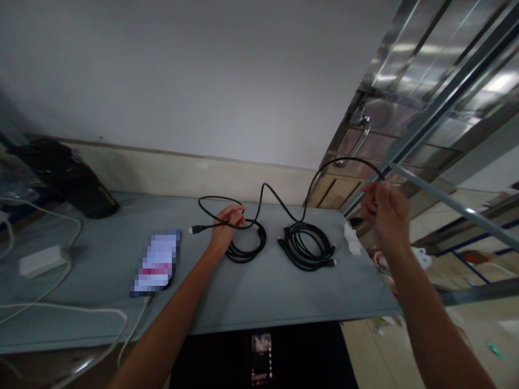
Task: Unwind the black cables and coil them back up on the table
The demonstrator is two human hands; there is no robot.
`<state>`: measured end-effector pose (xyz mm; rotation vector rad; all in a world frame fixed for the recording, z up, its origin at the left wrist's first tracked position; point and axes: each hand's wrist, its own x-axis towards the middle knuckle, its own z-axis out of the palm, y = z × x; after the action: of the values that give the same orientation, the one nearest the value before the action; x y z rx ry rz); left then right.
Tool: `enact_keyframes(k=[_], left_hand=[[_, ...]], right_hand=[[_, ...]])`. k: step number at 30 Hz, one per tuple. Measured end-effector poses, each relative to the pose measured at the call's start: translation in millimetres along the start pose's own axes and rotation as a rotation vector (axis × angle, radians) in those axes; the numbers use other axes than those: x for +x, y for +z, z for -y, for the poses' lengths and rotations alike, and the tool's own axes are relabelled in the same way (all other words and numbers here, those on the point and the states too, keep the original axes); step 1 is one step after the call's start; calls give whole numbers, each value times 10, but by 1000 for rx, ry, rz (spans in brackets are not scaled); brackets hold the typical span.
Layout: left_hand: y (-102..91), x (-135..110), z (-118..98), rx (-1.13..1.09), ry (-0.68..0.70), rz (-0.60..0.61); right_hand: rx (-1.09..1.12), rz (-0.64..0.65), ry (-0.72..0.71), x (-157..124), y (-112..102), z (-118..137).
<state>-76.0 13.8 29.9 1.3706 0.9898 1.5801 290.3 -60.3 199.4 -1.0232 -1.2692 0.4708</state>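
Note:
My left hand [227, 224] is closed on a black cable [245, 260] above the table. Part of this cable lies in a loose coil beside the hand, and one end, with a flat plug [197, 229], sticks out to the left. Raised at the right, my right hand [385, 210] grips the same cable, which arcs up to it from the middle. Its fingers hide whatever end is there. Between the hands lies a second coil of black cable [310, 265], neatly wound, with plugs showing at its edge.
On the grey table [284, 302] lie a phone [156, 265] with a white lead, a white power adapter [42, 261] and crumpled white paper [352, 239]. A dark bottle [77, 178] stands at the left. Another phone [261, 359] rests below the front edge. Metal bars [454, 200] rise at right.

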Motion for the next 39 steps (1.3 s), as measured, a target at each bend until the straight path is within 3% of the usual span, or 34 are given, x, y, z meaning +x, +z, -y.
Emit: enact_keyframes(k=[6, 10, 14, 18, 23, 29, 33, 39], left_hand=[[-65, 81, -35, -235, -58, -128], [-117, 115, -57, -317, -72, -191], [-139, 122, -50, -356, -85, -205], [-129, 128, -49, -355, -103, -183], [-122, 129, -19, -299, -105, -143], [-85, 74, 48, -153, -225, 28], [-63, 39, 76, -106, -314, 120], [-58, -17, 187, -144, -366, 226]], right_hand=[[116, -324, -155, 137, -630, 290], [144, -393, -213, 186, -899, 407], [75, -465, -286, 227, -991, 394], [74, -427, -296, 211, -895, 362], [156, -327, -294, 135, -500, 327], [196, -145, -232, -131, 412, 255], [90, 163, -210, -381, 1055, 159], [-388, 711, -454, -649, 1756, -309]])
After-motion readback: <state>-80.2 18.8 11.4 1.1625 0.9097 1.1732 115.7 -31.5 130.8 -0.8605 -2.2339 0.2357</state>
